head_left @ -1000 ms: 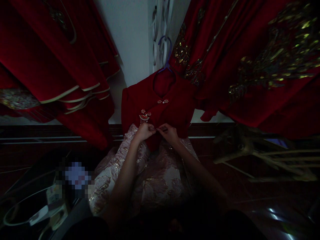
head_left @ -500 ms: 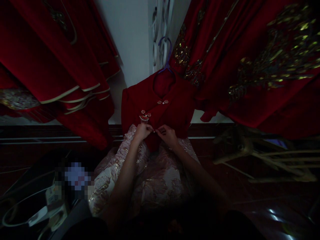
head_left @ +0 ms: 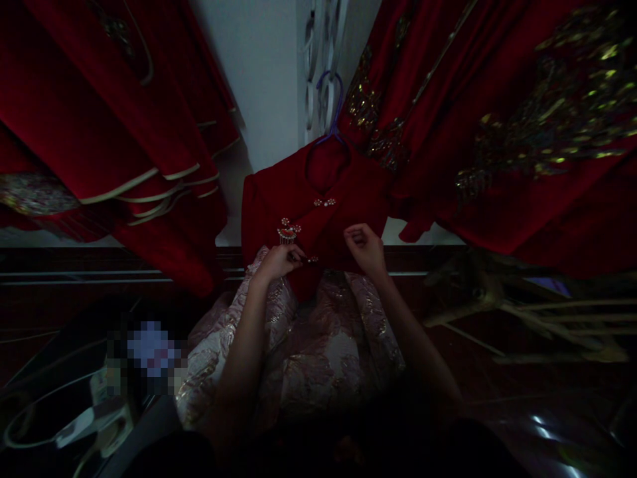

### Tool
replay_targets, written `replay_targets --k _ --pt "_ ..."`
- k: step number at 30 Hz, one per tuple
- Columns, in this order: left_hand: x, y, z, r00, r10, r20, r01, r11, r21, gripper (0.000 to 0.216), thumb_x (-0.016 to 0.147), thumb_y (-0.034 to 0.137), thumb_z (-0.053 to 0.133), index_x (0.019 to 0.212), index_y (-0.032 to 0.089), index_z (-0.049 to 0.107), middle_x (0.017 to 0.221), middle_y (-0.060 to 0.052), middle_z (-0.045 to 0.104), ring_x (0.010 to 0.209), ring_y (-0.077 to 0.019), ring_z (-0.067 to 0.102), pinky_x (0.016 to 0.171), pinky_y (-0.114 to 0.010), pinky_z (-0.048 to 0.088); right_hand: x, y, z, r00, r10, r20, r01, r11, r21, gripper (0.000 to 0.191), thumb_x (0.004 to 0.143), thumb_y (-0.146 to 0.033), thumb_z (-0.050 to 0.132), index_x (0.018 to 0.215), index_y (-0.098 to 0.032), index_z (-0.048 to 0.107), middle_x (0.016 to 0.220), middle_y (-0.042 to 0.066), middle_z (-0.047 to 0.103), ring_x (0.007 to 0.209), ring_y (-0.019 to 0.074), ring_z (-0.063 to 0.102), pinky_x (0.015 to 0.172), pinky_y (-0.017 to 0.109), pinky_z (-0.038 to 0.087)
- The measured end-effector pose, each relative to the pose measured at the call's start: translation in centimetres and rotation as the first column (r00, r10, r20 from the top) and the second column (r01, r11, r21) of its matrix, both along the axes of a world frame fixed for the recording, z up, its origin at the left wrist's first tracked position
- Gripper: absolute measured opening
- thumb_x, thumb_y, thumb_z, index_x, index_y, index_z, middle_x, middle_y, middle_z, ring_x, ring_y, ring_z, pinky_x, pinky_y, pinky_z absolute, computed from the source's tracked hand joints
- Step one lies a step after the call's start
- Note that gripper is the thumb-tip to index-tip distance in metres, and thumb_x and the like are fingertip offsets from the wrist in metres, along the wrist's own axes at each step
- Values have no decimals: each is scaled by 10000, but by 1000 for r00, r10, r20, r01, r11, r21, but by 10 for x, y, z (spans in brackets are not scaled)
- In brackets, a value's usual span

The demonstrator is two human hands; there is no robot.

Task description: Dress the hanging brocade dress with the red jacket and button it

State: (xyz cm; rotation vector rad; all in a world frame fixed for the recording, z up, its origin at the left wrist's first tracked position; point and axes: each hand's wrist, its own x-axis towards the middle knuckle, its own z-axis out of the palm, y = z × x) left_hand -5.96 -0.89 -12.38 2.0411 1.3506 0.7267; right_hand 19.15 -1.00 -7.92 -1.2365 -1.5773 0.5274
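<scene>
A short red jacket (head_left: pixel 348 229) hangs in front of me on a purple hanger (head_left: pixel 334 126). It carries a jewelled clasp (head_left: pixel 324 203) below the neckline, a fan-shaped brooch with tassels (head_left: pixel 287 232) and a lower jewelled clasp (head_left: pixel 312 259). My left hand (head_left: pixel 281 262) is closed on the jacket's front, fingertips just left of the lower clasp. Off to the right, my right hand (head_left: pixel 367 249) is raised in front of the jacket with its fingertips pinched together. Whatever those fingertips hold, if anything, is too small to make out.
Pink and white brocade fabric (head_left: pixel 318 358) spreads beneath my arms. Red garments (head_left: pixel 149 119) hang at left, and gold-sequinned red garments (head_left: pixel 438 166) at right. A wooden frame (head_left: pixel 492 295) stands on the right floor. White metal scrollwork (head_left: pixel 326 40) rises behind the hanger.
My right hand has left the lower clasp and moved right and up, fingers still pinched. My left hand has shifted slightly left, and the clasp shows more fully.
</scene>
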Motion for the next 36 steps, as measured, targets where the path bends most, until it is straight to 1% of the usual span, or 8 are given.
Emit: replay_targets --k 4,9,12,15,18,20,28,36 --pt "13 0 -6 998 -49 -27 49 999 3 264 740 211 638 1002 209 673 861 2 716 737 -121 648 682 -203 469 0 5 -13 997 62 43 -60 997 -58 183 819 -334 573 916 -181 600 787 26 667 665 124 621 610 234 490" --pt "23 -2 -7 984 28 -175 -11 995 94 245 759 188 613 996 241 652 818 9 703 741 -139 646 644 -208 438 -12 7 -43 938 299 174 -261 942 -211 145 807 -237 574 937 -191 616 840 27 695 785 133 666 727 260 521" --pt "27 -5 -5 959 89 -270 -48 987 155 196 772 190 603 958 241 641 810 0 694 734 -159 643 626 -227 427 -19 7 -60 917 358 176 -311 918 -246 153 819 -216 554 961 -187 603 881 39 700 816 136 670 753 271 529" --pt "28 -4 -4 952 92 -291 -24 973 231 140 784 193 596 911 229 641 882 -18 689 833 -176 643 689 -245 450 -25 6 -70 903 397 165 -352 903 -245 171 805 -220 583 973 -185 581 896 41 692 827 138 664 780 283 531" --pt "26 -3 -3 959 82 -270 -5 961 276 106 779 199 601 874 218 645 928 -30 683 918 -189 631 762 -262 468 -27 6 -74 909 394 134 -359 905 -228 164 793 -234 606 944 -187 564 896 39 681 818 137 656 773 283 532" --pt "25 -2 -3 967 75 -242 -7 963 269 113 770 194 603 873 210 646 929 -32 686 900 -186 636 772 -267 476 -28 5 -74 915 387 117 -354 906 -230 144 792 -243 610 915 -188 558 894 41 678 810 139 654 765 284 533" --pt "26 3 -12 992 18 -124 0 989 146 191 737 109 577 891 177 668 910 -38 721 848 -172 672 780 -256 493 -34 4 -76 940 337 50 -314 913 -259 119 775 -253 615 854 -194 548 816 26 666 764 141 654 728 283 537" --pt "25 6 -18 999 3 45 -6 998 67 156 769 301 658 851 171 688 813 -28 727 737 -140 674 681 -225 500 -36 5 -82 959 282 -29 -279 920 -275 156 737 -299 653 809 -206 551 775 5 663 717 134 653 673 269 542"
